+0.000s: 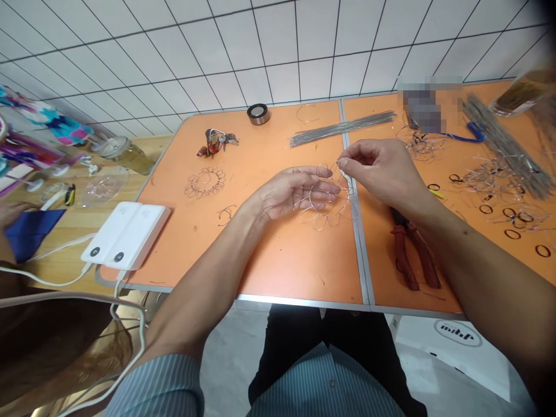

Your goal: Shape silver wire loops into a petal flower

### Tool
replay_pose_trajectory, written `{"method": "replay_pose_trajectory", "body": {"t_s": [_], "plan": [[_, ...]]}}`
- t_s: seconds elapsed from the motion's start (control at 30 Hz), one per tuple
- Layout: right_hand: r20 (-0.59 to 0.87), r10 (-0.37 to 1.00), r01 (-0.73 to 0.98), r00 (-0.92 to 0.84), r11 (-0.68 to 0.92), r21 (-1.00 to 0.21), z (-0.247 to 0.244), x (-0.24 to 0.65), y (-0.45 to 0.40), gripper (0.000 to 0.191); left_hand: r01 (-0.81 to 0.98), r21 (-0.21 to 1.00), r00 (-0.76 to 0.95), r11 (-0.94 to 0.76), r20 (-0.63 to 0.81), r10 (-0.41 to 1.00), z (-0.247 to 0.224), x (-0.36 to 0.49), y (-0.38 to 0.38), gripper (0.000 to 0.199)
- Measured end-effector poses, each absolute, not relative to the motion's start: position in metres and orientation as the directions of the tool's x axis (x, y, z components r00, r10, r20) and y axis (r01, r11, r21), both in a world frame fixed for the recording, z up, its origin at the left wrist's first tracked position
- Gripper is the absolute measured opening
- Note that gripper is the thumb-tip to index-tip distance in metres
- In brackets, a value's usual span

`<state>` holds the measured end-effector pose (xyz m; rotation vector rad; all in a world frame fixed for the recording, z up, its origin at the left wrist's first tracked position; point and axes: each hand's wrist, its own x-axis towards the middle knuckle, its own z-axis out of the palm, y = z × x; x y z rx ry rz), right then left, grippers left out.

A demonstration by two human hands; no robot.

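A wire ring with petal-like loops [329, 218] is held above the orange table between my two hands. My left hand [295, 188] supports it from the left, with fingers stretched through and behind the loops. At its upper edge, the thumb and forefinger of my right hand [376, 171] pinch a thin wire of the ring. Another looped wire ring [211, 182] lies flat to the left, and a small piece of bent wire [226, 216] is near my left wrist. Red-handled pliers [406, 255] rest under my right forearm.
Straight wires lie in a bundle [339, 129] behind my hands. Keys [219, 142] and a roll of tape [258, 113] are at the back left. White power banks [125, 236] sit on the left edge. Tangled wire pieces [482, 179] spread at right. Another person's hand [13, 214] shows far left.
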<state>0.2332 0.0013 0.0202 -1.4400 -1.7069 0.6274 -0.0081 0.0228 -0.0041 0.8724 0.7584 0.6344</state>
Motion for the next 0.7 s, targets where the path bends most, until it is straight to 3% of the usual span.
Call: {"method": "replay_pose_trajectory", "body": {"t_s": [0.37, 0.7], "plan": [[0.275, 0.961, 0.570, -0.014, 0.234, -0.788, 0.0193, 0.2359, 0.0021, 0.007, -0.218, 0.841, 0.569, 0.495, -0.303, 0.765, -0.0076, -0.0087, 0.0246, 0.016], [0.270, 0.963, 0.562, -0.001, 0.224, -0.796, 0.0192, 0.2357, 0.0028, 0.011, -0.201, 0.852, 0.537, 0.483, -0.317, 0.782, -0.0115, -0.0095, 0.0278, 0.022]]}}
